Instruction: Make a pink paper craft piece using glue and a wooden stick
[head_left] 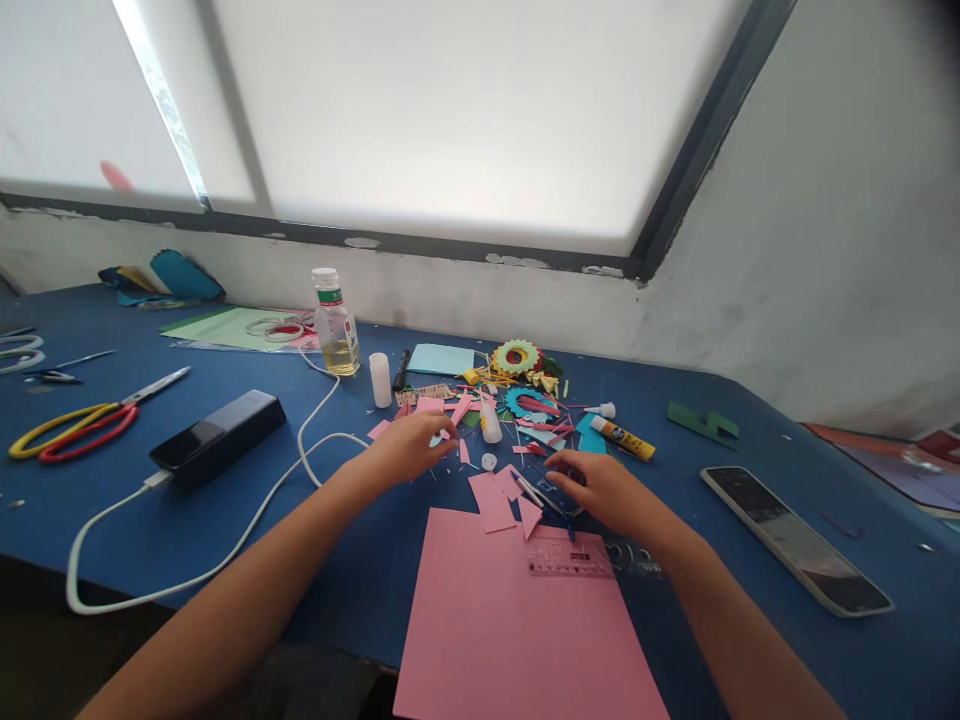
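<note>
My left hand (411, 447) is over the left side of a pile of paper scraps, its fingers loosely bent and apart beside pink strips (461, 407). Thumb and fingers of my right hand (596, 485) are parted, close to a few pens (536, 495); I see nothing gripped in it. Between the hands lie a small white glue bottle (490, 424), a round white cap (489, 462) and cut pink pieces (491, 502). Nearest me is a large pink sheet (517, 630), with a clear ruler (570, 560) across its upper right corner.
At left are scissors (112, 415), a black power bank (221, 435) with a white cable (255, 525), and a liquid-filled bottle (337, 340). A yellow glue stick (624, 438), green paper (703, 424) and phone (795, 540) lie right. Paper rings (531, 401) sit behind.
</note>
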